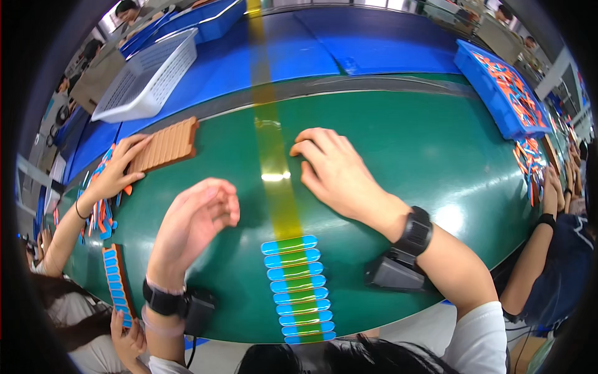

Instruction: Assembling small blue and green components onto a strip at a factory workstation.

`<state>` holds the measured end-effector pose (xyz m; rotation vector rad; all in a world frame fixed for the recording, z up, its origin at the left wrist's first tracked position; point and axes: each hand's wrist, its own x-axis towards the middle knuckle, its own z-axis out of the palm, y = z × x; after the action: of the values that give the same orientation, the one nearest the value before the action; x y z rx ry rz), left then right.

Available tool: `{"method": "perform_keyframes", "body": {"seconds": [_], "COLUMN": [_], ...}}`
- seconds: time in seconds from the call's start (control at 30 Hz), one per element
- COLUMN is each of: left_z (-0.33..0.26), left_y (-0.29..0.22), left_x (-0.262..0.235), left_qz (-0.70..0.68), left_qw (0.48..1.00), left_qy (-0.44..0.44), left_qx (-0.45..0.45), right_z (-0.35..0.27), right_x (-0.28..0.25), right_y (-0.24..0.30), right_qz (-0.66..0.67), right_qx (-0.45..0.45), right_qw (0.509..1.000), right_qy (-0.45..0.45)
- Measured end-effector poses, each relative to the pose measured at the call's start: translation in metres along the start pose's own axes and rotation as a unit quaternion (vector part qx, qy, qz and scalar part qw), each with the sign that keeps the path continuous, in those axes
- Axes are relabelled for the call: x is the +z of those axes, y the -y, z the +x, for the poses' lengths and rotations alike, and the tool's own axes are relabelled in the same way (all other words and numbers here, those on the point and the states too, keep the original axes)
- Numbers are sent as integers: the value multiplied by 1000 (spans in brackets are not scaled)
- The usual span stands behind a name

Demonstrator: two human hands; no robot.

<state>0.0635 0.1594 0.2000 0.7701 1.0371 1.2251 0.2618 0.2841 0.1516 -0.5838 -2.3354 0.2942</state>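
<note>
Green, glossy worktop (423, 131) is curving across the view, overhead light gleaming in patches on its surface. At far left, people (126, 11) are appearing in the room's background, while loose orange and blue pieces (103, 209) are lying heaped on the worktop. Beside them, a co-worker's hand (118, 171) is resting on a brown ridged block (165, 146); beyond it, a white slatted basket (152, 78) is standing on a blue mat (224, 68). Next, the person's left hand (196, 212) is hanging above the worktop, half open, fingers loosely curled around nothing visible. In the middle, translucent yellow tape (269, 137) is running from the far side toward the person, crossing a ladder-like row of blue strips (278, 287) that is lying near the close edge. Right of the tape, the person's right hand (336, 168) is pointing inward, palm down, fingers bent and parted, visibly empty. At far right, a blue crate (486, 96) is holding many orange pieces (514, 90), with more lying just beside it.
</note>
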Motion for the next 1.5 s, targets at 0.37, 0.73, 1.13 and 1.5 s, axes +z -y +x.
{"method": "perform_keyframes", "body": {"seconds": [0.37, 0.73, 1.13, 1.5], "left_z": [-61, -71, -127, -133], "left_y": [0, 21, 37, 79], "left_x": [112, 117, 54, 36], "left_qz": [-20, -130, 230, 790], "left_qw": [919, 893, 934, 580], "left_qy": [393, 425, -146, -164], "left_qx": [14, 66, 229, 112], "right_z": [-9, -9, -8, -2], "right_x": [-3, 5, 3, -3], "right_y": [-10, -9, -6, -6], "right_qz": [-25, -35, -40, -2], "right_qx": [-3, -16, -19, -18], "right_qw": [1000, 999, 999, 1000], "right_qy": [-10, -27, -24, -3]}}
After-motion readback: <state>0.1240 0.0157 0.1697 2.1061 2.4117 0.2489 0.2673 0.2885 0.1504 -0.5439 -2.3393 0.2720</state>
